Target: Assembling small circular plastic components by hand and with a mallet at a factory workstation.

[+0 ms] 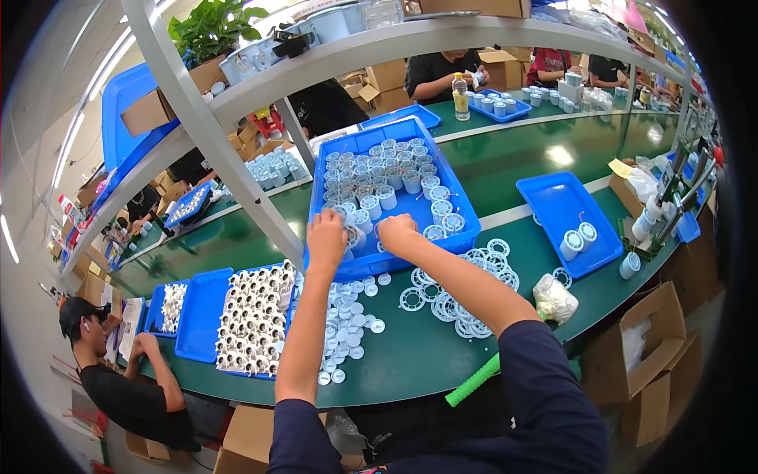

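Item: pale blue cups (386, 197), many, upright in close rows, some with thin reddish leads. Location: large blue tray (410, 207) on the green desk (403, 363).

Hands: left hand (325, 235) over cups at the tray's near left corner, fingers bent down among them; grip on a cup cannot be told. Right hand (397, 233) just inside the near wall, fingers curled; contents, if any, hidden.

Progress, as judged: rows stand dense at the far side and left; bare floor shows toward the near right. Whether the tray is filling or being drawn down cannot be told. Left over, loose on the desk: flat pale discs (356, 352), scattered beside the left forearm; pale rings (456, 306), heaped under and about the right forearm.

Outlying: smaller blue tray (560, 205) at right, two cups in it; one cup beyond it; at left, a rack of white moulded parts (257, 320).
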Motion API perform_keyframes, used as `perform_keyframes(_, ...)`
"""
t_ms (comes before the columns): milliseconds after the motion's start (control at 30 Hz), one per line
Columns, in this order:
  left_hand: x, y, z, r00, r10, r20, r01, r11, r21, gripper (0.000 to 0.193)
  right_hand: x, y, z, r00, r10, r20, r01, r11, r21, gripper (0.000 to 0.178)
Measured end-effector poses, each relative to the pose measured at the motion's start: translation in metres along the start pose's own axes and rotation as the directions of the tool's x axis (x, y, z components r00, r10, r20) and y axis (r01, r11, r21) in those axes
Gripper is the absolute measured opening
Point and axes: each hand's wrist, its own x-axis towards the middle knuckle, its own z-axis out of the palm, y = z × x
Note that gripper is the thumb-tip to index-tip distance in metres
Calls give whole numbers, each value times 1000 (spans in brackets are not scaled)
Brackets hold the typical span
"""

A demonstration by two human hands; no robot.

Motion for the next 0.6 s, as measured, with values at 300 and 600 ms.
perform_keyframes(300,-55,9,-134,981,152,-119,-169,975,-142,37,-11,-6,4,996,-52,-72,56,997,59,28)
perform_keyframes(600,-223,103,-103,908,296,297,-209,933,-292,34,-20,1,-12,981,-149,-124,158,985,64,25)
